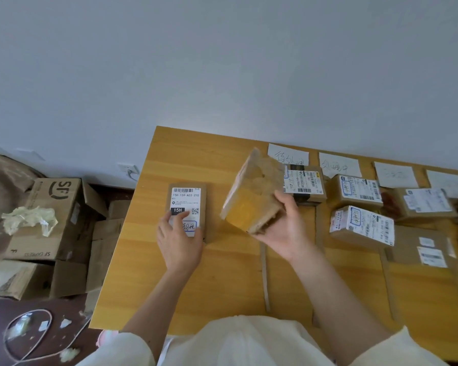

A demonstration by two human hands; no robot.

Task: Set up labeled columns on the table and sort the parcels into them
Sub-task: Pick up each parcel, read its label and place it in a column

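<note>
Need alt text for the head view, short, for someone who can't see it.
Over a wooden table, the right hand holds a taped parcel tilted in the air while the left hand rests on a flat labeled parcel. Handwritten paper labels head columns of sorted parcels to the right.

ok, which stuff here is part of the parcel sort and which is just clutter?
Job:
- flat parcel, left hand touching its label
- taped parcel held in right hand
- paper column labels
- sorted parcels on table
- column divider strips

Lying about:
- SF cartons on floor
- crumpled wrap
- cord
</note>
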